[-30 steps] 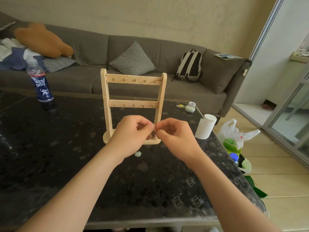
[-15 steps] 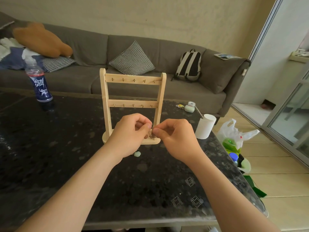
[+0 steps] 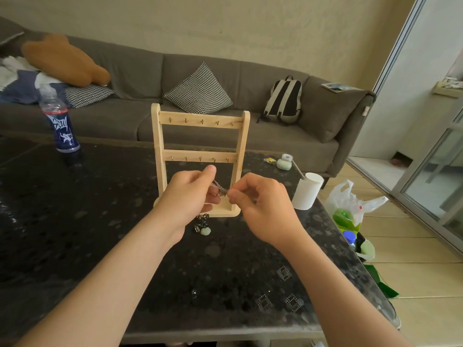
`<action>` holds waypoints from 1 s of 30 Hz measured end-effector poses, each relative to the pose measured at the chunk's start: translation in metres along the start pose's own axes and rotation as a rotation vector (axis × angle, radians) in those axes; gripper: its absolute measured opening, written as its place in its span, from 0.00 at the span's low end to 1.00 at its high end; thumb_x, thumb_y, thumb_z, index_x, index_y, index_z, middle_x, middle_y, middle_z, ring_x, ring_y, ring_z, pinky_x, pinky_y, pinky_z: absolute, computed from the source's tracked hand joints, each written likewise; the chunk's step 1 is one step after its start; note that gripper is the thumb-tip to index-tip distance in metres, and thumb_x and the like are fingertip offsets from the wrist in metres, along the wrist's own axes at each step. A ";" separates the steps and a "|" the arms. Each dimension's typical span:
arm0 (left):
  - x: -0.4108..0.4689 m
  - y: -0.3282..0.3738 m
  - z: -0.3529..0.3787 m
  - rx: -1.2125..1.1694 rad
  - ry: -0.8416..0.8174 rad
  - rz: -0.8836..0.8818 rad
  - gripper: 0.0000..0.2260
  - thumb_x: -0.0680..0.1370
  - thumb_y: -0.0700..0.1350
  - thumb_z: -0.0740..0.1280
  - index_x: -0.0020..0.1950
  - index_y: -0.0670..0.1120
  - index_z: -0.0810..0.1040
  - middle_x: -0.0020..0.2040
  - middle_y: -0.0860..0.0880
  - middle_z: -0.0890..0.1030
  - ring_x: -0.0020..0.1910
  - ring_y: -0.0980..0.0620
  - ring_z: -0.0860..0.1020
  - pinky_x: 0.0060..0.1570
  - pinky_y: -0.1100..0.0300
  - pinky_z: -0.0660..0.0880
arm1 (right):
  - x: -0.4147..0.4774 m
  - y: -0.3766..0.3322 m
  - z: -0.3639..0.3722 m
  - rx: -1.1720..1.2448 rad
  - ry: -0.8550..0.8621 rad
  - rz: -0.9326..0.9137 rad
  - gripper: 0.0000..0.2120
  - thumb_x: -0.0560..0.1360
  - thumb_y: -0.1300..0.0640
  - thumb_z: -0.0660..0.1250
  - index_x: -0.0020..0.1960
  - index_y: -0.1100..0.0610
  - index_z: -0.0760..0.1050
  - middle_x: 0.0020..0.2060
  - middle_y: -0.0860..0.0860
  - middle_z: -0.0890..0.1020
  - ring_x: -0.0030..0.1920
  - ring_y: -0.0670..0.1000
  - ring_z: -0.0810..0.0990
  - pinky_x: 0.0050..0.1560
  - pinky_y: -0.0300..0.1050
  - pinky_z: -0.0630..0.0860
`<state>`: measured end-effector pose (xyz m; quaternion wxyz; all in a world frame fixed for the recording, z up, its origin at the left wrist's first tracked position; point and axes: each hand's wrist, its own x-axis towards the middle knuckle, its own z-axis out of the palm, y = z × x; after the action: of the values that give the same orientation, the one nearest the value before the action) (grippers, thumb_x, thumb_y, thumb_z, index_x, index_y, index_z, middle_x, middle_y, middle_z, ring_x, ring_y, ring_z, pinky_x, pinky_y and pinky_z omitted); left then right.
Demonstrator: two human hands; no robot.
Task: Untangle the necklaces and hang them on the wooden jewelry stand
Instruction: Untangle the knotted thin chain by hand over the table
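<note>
A wooden jewelry stand [image 3: 200,121] with two rows of small hooks stands upright on the dark table; all its hooks are bare. In front of its base my left hand [image 3: 186,199] and my right hand [image 3: 260,209] both pinch a tangled bunch of thin metal necklaces [image 3: 220,190] held between them. A dark cord with a pale green pendant [image 3: 205,231] dangles below my left hand and rests on the table. Much of the tangle is hidden inside my fingers.
The dark speckled table [image 3: 75,234] also holds a plastic bottle [image 3: 60,126] at the far left, a white paper cup [image 3: 307,194] at the right and a small green jar [image 3: 284,163]. A grey sofa [image 3: 250,81] lies behind. A plastic bag [image 3: 350,206] sits on the floor at right.
My hands have drawn slightly apart, showing a short stretch of chain between them. The green pendant and its cord now hang out from under my left hand.
</note>
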<state>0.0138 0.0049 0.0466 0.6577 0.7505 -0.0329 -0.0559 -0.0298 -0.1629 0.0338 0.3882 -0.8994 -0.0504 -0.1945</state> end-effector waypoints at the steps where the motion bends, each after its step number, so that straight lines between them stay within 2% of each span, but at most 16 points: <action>1: 0.000 0.001 -0.001 -0.053 0.001 -0.045 0.15 0.85 0.57 0.65 0.56 0.46 0.81 0.48 0.45 0.85 0.48 0.49 0.87 0.59 0.45 0.84 | 0.000 0.000 0.000 0.025 -0.003 0.013 0.05 0.82 0.55 0.71 0.47 0.48 0.82 0.40 0.41 0.86 0.45 0.43 0.84 0.54 0.49 0.81; 4: -0.002 0.004 -0.001 -0.127 -0.016 -0.132 0.15 0.84 0.58 0.67 0.59 0.46 0.79 0.51 0.44 0.85 0.50 0.47 0.87 0.59 0.45 0.84 | 0.000 -0.001 -0.001 0.144 0.015 0.047 0.06 0.83 0.55 0.70 0.49 0.50 0.83 0.40 0.44 0.87 0.45 0.45 0.85 0.52 0.45 0.82; 9: -0.005 0.006 -0.003 -0.200 -0.138 -0.183 0.13 0.83 0.53 0.69 0.60 0.44 0.80 0.56 0.43 0.84 0.55 0.45 0.86 0.61 0.43 0.83 | -0.002 -0.003 -0.002 0.339 -0.018 0.124 0.07 0.84 0.53 0.69 0.52 0.54 0.84 0.42 0.49 0.89 0.48 0.47 0.87 0.58 0.45 0.81; 12: -0.004 0.003 -0.005 -0.159 -0.159 -0.164 0.10 0.83 0.48 0.71 0.60 0.44 0.83 0.55 0.44 0.86 0.54 0.47 0.87 0.60 0.43 0.84 | -0.001 -0.001 -0.003 0.353 0.006 0.132 0.07 0.83 0.53 0.70 0.51 0.53 0.86 0.41 0.49 0.88 0.47 0.49 0.87 0.59 0.50 0.83; 14: -0.004 0.003 -0.006 -0.095 -0.151 -0.141 0.06 0.82 0.44 0.72 0.59 0.46 0.84 0.55 0.45 0.86 0.54 0.47 0.87 0.58 0.45 0.85 | 0.000 -0.001 -0.003 0.355 0.043 0.130 0.07 0.83 0.54 0.70 0.50 0.53 0.86 0.41 0.49 0.88 0.46 0.50 0.87 0.57 0.49 0.83; 21: -0.005 0.002 -0.007 0.052 -0.195 -0.067 0.06 0.82 0.43 0.73 0.55 0.51 0.88 0.54 0.49 0.86 0.53 0.47 0.86 0.56 0.49 0.86 | 0.002 0.002 -0.002 0.349 0.039 0.133 0.08 0.85 0.54 0.68 0.53 0.54 0.85 0.42 0.47 0.88 0.48 0.46 0.87 0.50 0.30 0.80; 26: -0.005 0.000 -0.011 0.047 -0.249 -0.014 0.06 0.80 0.42 0.75 0.54 0.50 0.90 0.51 0.49 0.88 0.53 0.46 0.86 0.56 0.48 0.85 | 0.003 0.004 0.000 0.339 0.033 0.142 0.09 0.85 0.53 0.66 0.53 0.54 0.85 0.43 0.48 0.88 0.47 0.46 0.87 0.52 0.35 0.81; 30: -0.004 0.000 -0.010 0.024 -0.292 0.007 0.07 0.81 0.41 0.73 0.56 0.49 0.89 0.53 0.47 0.88 0.49 0.47 0.86 0.56 0.46 0.85 | 0.003 0.004 0.002 0.299 0.012 0.153 0.12 0.86 0.50 0.64 0.54 0.54 0.83 0.44 0.50 0.86 0.43 0.43 0.83 0.45 0.35 0.79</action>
<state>0.0107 0.0156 0.0482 0.6371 0.7421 -0.1316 -0.1616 -0.0253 -0.1644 0.0307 0.5318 -0.8316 -0.0077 -0.1601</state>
